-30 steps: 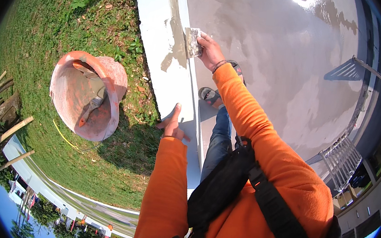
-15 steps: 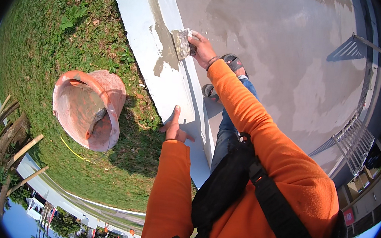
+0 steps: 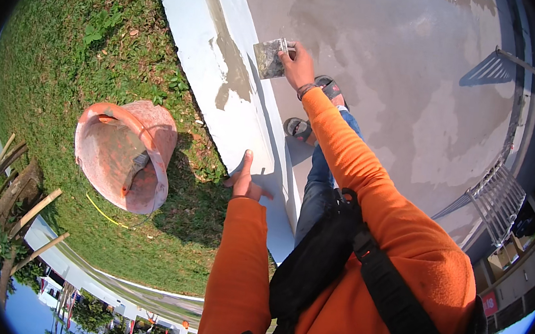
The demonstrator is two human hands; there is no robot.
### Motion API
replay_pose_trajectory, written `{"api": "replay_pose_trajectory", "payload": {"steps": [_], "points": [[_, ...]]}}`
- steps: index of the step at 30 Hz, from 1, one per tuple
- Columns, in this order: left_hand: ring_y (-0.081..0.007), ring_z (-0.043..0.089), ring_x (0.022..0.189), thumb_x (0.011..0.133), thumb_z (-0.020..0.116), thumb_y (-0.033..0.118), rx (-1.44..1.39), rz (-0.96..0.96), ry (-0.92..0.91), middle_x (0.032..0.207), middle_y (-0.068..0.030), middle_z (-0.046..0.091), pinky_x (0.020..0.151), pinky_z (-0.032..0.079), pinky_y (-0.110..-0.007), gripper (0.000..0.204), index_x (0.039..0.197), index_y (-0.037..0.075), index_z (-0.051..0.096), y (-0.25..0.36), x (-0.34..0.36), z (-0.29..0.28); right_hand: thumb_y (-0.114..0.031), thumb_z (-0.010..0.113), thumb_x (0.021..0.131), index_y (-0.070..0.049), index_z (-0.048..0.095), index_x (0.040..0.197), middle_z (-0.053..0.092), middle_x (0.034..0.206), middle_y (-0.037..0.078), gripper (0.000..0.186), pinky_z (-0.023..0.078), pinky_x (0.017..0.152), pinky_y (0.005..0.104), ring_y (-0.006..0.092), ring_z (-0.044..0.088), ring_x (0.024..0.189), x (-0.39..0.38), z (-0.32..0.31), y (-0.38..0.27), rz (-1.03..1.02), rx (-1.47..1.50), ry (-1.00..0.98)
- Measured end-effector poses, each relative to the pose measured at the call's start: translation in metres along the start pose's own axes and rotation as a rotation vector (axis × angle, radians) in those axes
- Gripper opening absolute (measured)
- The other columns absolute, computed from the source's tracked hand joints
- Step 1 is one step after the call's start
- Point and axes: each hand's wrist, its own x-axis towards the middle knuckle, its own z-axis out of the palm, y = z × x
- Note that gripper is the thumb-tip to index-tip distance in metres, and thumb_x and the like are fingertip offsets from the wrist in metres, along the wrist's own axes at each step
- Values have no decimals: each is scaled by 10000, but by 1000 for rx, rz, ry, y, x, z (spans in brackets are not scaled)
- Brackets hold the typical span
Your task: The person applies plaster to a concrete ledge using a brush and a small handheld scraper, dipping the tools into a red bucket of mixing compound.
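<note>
My right hand (image 3: 298,65) grips a square, mortar-smeared scraper (image 3: 269,58) by one edge. The scraper hangs over the inner edge of a low white wall (image 3: 197,57); whether it touches the wall I cannot tell. A grey-brown patch of wet plaster (image 3: 234,74) runs along the wall top beside it. Lower down the same wall is my left hand (image 3: 246,181), empty, with thumb and fingers apart. On the grass to the left, a pinkish-orange bucket (image 3: 165,128) leans with its mouth toward me. Inside it lies a brush (image 3: 136,170).
Grass (image 3: 43,87) lies left of the wall, with a yellow bucket handle (image 3: 105,209) and wooden sticks (image 3: 36,211) farther down. Right of it is a smooth grey floor (image 3: 413,129), where my sandalled feet (image 3: 331,89) stand. Metal railings (image 3: 499,202) edge the far right.
My right hand has moved a little right and up with the scraper, off the plaster patch toward the floor side. My left hand stays nearly where it was.
</note>
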Motion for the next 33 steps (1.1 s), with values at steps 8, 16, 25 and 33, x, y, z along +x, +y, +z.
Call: {"api": "replay_pose_trajectory", "payload": {"steps": [8,16,25,33], "points": [[-438,409,1221,856,488,672,11,11,-11,1403,-148,418,653,415,-678,817,1441,136,295,-3,6,-10,-169,611,833,-16,562,1051,665,820,227,271,505,713,431,402,645,784,-22,10,-53,-57,-206,-69],[-452,374,1254,845,517,663,6,12,-24,1449,-147,374,698,368,-723,836,1459,152,274,8,-19,10,-176,614,840,-17,560,1062,683,802,190,278,514,678,380,317,672,729,-30,1,-77,-27,-64,-103],[-473,284,1312,809,598,636,-61,-18,47,1496,-130,300,789,247,-808,878,1478,193,241,4,-7,3,-131,612,862,-10,558,1058,694,821,146,236,511,658,319,204,669,722,-28,-5,-79,15,147,-127],[-481,256,1321,761,675,614,-122,-1,248,1505,-119,275,802,189,-850,947,1480,195,223,1,1,7,-115,612,856,-6,561,1047,692,851,156,226,513,674,325,213,673,764,-28,-18,-55,62,104,-110]]}}
